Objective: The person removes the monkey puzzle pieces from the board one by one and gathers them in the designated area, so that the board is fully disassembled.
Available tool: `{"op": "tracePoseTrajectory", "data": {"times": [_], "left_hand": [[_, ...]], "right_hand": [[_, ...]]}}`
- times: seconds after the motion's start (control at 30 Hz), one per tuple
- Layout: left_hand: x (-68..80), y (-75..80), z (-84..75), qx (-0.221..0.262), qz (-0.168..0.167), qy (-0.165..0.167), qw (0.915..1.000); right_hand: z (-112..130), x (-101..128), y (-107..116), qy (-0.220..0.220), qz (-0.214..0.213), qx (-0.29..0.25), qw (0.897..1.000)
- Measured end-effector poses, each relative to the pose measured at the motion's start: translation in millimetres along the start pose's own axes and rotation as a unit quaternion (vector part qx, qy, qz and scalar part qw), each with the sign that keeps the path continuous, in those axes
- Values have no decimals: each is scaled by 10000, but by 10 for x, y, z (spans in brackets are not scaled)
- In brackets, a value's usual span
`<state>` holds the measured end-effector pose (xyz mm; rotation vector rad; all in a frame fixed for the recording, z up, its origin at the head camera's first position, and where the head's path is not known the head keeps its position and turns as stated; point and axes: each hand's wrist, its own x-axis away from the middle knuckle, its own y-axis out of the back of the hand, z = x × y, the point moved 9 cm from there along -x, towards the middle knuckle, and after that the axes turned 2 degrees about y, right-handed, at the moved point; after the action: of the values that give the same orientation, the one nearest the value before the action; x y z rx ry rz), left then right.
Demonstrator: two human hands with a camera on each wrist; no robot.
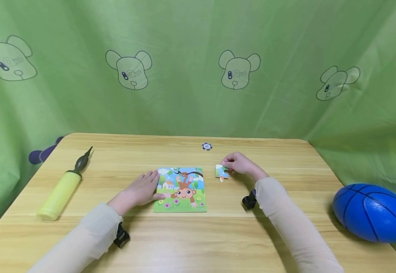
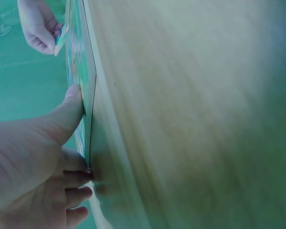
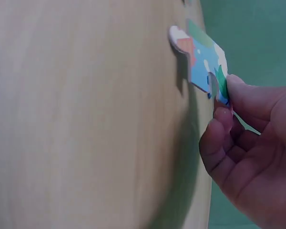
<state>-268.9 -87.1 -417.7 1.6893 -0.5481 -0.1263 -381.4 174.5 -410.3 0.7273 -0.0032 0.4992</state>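
Puzzle piece [image 1: 221, 172] sits pinched by its edge between the thumb and fingertips of the right hand [image 1: 239, 164], held low over the desk [image 1: 286, 182] just to the right of the puzzle board [image 1: 181, 189]; the right wrist view shows the piece [image 3: 200, 62] tilted, with one rounded tab pointing away from the fingers [image 3: 219, 124] and its coloured face partly visible. The left hand [image 1: 143, 189] lies flat and spread at the board's left edge, with the thumb [image 2: 69, 112] pressed against the rim of the board [image 2: 81, 71], so the board seems braced against sliding. To do this step well, I judge the left hand should keep steady pressure on that edge while the right hand turns the piece until its picture lines up with the monkey scene, then lowers it flat rather than at an angle, since a tilted piece may catch on its neighbours. Which gap it belongs in cannot be made out from these views. Farther out, a yellow pump [image 1: 61, 191] lies near the desk's left side, a blue ball [image 1: 373, 212] rests at the right edge, and a small round token [image 1: 206, 146] sits near the back, before a green curtain [image 1: 191, 94] printed with cartoon animal heads.
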Motion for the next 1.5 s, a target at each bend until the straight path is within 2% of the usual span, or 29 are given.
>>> {"op": "tracePoseTrajectory", "data": {"times": [0.37,1.0,1.13,1.27,1.5], "left_hand": [[10,16,-13,-3,-3,-34,10000],[6,20,-1,-11,-12,-60,10000],[-8,-9,11,-78,14,-44,10000],[-15,-21,15,-80,16,-38,10000],[7,2,-8,-73,12,-78,9999]], "right_hand": [[-158,-118,3,-203,-163,252,9993],[-110,-131,35,-261,-184,416,9986],[-9,-129,31,-27,-221,293,9993],[204,-131,-30,323,-280,351,9985],[632,-199,-317,944,-99,430,9946]]}}
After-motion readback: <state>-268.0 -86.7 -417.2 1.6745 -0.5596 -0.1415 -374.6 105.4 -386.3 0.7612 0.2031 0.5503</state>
